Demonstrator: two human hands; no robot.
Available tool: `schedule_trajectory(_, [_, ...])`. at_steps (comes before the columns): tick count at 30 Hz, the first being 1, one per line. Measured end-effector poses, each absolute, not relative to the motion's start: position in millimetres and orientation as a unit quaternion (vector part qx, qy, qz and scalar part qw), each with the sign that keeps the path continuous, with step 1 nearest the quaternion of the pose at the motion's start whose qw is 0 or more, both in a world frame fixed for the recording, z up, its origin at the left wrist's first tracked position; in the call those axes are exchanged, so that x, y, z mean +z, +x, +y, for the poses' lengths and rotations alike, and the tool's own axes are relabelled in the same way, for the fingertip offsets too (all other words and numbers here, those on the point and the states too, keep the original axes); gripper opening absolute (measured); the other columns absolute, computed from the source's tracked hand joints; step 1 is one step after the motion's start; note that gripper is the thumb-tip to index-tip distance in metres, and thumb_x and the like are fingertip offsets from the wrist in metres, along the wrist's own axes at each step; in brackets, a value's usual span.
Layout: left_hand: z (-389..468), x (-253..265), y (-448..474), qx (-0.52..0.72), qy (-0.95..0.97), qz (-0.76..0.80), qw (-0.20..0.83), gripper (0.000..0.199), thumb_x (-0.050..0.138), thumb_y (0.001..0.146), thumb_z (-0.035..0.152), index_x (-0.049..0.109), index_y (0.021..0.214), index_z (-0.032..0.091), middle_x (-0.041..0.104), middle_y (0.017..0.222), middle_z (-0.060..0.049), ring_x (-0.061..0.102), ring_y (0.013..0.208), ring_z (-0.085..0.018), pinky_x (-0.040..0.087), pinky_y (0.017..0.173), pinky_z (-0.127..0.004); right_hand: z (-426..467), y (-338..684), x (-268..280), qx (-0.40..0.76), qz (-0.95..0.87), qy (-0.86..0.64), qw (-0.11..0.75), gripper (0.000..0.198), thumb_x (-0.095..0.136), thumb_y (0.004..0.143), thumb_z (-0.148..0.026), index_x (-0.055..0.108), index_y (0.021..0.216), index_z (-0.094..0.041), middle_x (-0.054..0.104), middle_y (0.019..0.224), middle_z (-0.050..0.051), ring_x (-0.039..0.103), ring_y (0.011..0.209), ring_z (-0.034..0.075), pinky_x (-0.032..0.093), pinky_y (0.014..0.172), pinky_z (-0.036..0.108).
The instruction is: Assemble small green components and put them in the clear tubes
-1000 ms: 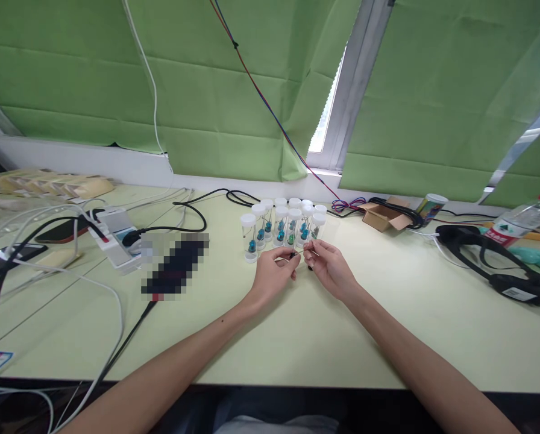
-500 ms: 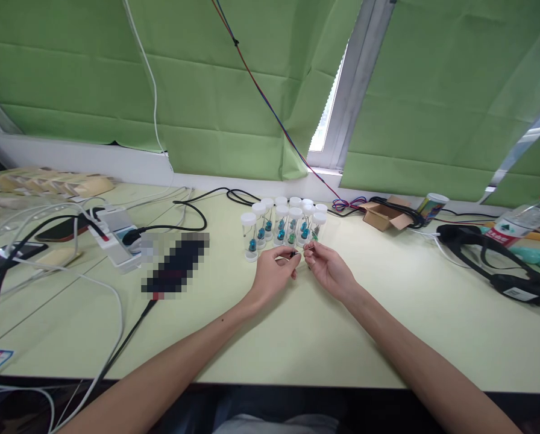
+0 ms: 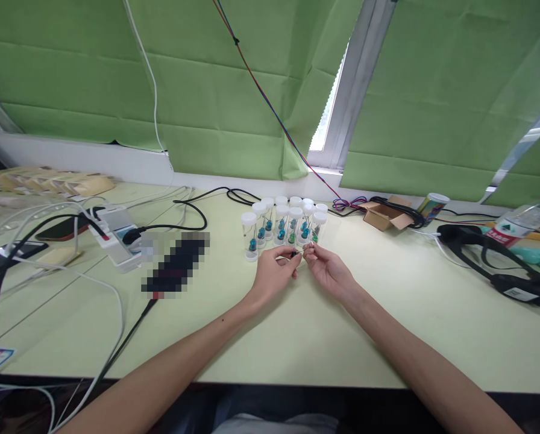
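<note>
My left hand (image 3: 275, 272) is closed in a pinch on a small dark piece (image 3: 293, 255) whose kind I cannot make out. Close beside it, my right hand (image 3: 328, 269) pinches thumb against fingers at a thin, shiny, wire-like bit (image 3: 312, 244). The fingertips of both hands almost meet above the table. Just beyond them stands a cluster of several clear tubes with white caps (image 3: 249, 236), upright. Inside the tubes are small blue or green parts (image 3: 252, 245) with thin stems. My hands partly cover the front tubes.
To the left are a white power strip (image 3: 120, 241), tangled cables, phones and a blurred-out dark device (image 3: 177, 263). An open cardboard box (image 3: 381, 218), a printed can (image 3: 433, 206), a black headset (image 3: 500, 265) and a plastic bottle (image 3: 518, 220) stand right. The table edge runs close in front of me.
The thin piece between my hands has tilted from upright to nearly level, pointing towards my right fingers. My right fingers have shifted slightly; my left hand stays put.
</note>
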State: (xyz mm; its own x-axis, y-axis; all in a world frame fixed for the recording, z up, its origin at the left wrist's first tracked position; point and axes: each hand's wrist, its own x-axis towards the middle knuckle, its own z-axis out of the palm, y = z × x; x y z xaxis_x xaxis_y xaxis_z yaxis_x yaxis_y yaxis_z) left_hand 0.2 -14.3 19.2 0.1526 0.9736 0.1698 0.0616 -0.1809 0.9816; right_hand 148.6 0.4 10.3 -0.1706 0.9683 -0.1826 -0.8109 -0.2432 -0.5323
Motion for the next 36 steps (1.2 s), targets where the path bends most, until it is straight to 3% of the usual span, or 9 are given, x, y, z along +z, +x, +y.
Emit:
schedule_trajectory(12, [-12.3, 14.1, 1.6, 0.487, 0.593, 0.425, 0.480, 0.028, 0.069, 0.077, 0.039, 0.069, 0.089, 0.014, 0.070, 0.077, -0.006, 0.061, 0.055, -0.015, 0.049, 0.060, -0.030, -0.5, 150.5, 15.7, 0.767, -0.127, -0.217, 0.590, 0.019, 0.049, 0.093, -0.002, 0.058, 0.082, -0.015, 0.055, 0.078, 0.002, 0.055, 0.061, 0.007, 0.052, 0.052, 0.012])
schedule_trajectory(28, [-12.8, 14.5, 2.4, 0.503, 0.576, 0.413, 0.494, 0.031, 0.069, 0.078, 0.035, 0.065, 0.100, 0.014, 0.068, 0.079, -0.005, 0.065, 0.060, -0.015, 0.055, 0.064, -0.031, -3.6, 153.7, 21.4, 0.771, -0.117, -0.188, 0.598, 0.024, 0.046, 0.089, 0.004, 0.055, 0.082, -0.017, 0.053, 0.080, 0.001, 0.053, 0.060, 0.006, 0.050, 0.050, 0.011])
schedule_trajectory(36, [-10.5, 12.3, 3.7, 0.527, 0.562, 0.365, 0.523, 0.029, 0.069, 0.078, 0.036, 0.058, 0.097, 0.018, 0.066, 0.080, -0.004, 0.064, 0.063, -0.015, 0.055, 0.060, -0.031, -3.4, 154.6, 21.6, 0.764, -0.145, -0.187, 0.600, 0.024, 0.049, 0.089, 0.003, 0.055, 0.080, -0.018, 0.053, 0.080, 0.001, 0.053, 0.059, 0.006, 0.051, 0.049, 0.012])
